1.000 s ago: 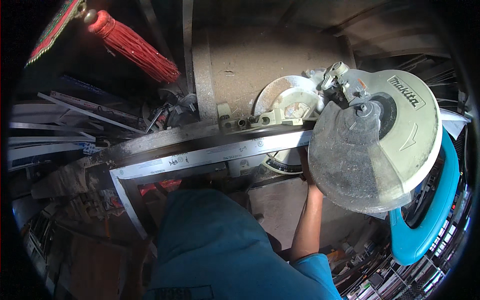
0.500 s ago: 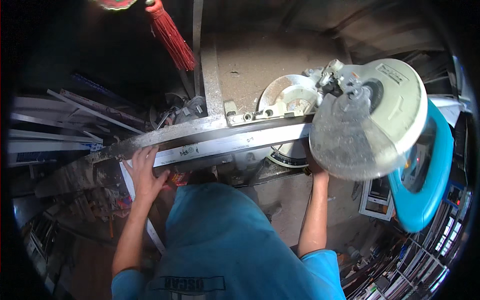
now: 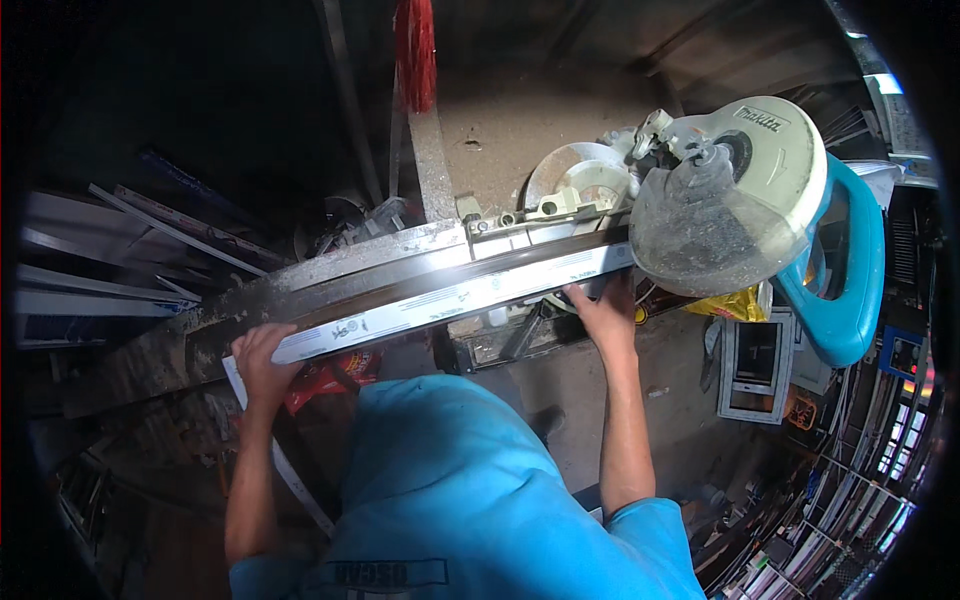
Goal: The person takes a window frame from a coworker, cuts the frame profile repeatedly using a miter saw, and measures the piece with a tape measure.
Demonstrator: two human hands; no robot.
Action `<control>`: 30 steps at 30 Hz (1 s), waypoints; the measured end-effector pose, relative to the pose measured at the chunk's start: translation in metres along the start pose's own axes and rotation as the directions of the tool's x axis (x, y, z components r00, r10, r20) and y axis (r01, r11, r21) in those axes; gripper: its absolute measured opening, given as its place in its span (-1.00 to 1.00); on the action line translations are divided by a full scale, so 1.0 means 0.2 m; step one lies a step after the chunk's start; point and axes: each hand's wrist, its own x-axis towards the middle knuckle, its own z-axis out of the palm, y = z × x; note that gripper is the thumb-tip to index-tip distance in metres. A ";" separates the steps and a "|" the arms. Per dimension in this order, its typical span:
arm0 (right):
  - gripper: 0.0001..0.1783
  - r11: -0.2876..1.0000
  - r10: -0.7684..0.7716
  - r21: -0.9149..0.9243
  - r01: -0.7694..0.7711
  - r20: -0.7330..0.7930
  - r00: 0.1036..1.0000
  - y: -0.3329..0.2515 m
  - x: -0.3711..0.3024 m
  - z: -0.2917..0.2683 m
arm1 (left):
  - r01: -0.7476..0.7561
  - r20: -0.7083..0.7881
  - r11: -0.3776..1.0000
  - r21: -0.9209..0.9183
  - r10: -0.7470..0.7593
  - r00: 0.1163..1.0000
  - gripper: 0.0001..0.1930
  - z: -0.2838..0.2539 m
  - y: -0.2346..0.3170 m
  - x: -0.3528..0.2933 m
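A long window-frame profile (image 3: 440, 298), dark on top with white printed film on its near side, lies slantwise along the bench. Its left end is in my left hand (image 3: 262, 365), whose fingers curl over it. My right hand (image 3: 607, 318) grips the near side close to the right end, thumb against the film; some fingertips are hidden. Just beyond that hand stands a mitre saw (image 3: 775, 185) with a cream blade guard, a dusty clear cover and a teal handle. The cover hides the profile's right end.
The saw's fence (image 3: 540, 212) runs behind the profile. A dusty beam (image 3: 330, 255) extends left, with stacked strips (image 3: 160, 225) beyond. A red tassel (image 3: 415, 55) hangs at the top. Below are a red bag (image 3: 335, 380), a yellow bag (image 3: 725, 305) and a small frame (image 3: 757, 365).
My right hand has come out from behind the saw's cover onto the profile's near side. My left hand's spread fingers have closed around the left end. The whole view has shifted somewhat.
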 end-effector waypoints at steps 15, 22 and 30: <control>0.03 1.000 0.025 -0.005 -0.025 0.037 0.999 -0.30 -0.21 0.05 | 0.010 0.045 0.999 0.037 -0.012 0.999 -0.50 -0.13 -0.24 -0.06; 0.12 1.000 -0.007 0.021 0.007 -0.030 1.000 -0.30 -0.18 0.08 | 0.072 0.114 0.997 -0.019 -0.069 0.991 -0.43 -0.15 -0.29 -0.04; 0.08 0.992 -0.013 0.125 0.017 -0.035 0.999 -0.33 -0.09 0.09 | 0.066 0.084 0.998 -0.003 -0.066 0.994 -0.46 -0.14 -0.26 -0.01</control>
